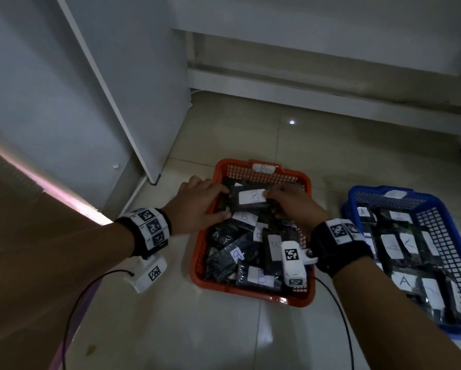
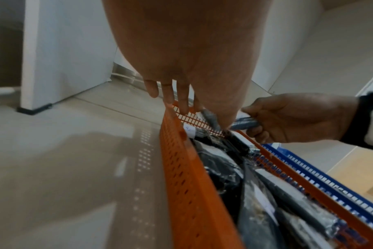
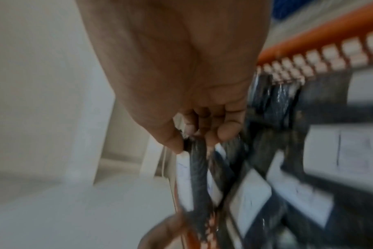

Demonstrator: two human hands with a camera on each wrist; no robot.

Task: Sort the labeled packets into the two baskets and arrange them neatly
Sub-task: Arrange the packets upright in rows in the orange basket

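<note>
Both forearms come in from the bottom edge in the head view, each with a black wrist strap carrying white marker tags and a small white camera box. Just past them sits the orange basket [image 1: 253, 291] on the tiled floor [image 1: 250, 129], holding a loose jumble of dark packets with white labels, several reading B; one near the front wall is the B packet [image 1: 260, 277]. Blue basket [image 1: 437, 201] sits right beside it on the right, apart from the hands, with dark packets lined up flatter, labels showing A. Over the far half of the orange basket the left hand [image 1: 197, 206] and right hand [image 1: 290, 202] are close together, both gripping one dark packet [image 1: 250, 200] with a white label, one hand at each end. Left thumb and fingers pinch the left end; right fingers curl round the right end, thumb on top, as the right wrist view shows, though that view is blurred. Left wrist view shows the packet held just above the basket's far wall. Small white tag [image 1: 263, 168] sticks on the orange basket's far rim, a similar one on the blue. Beyond stand a white cabinet panel [image 1: 117, 89] at left and a low white shelf base along the back.
</note>
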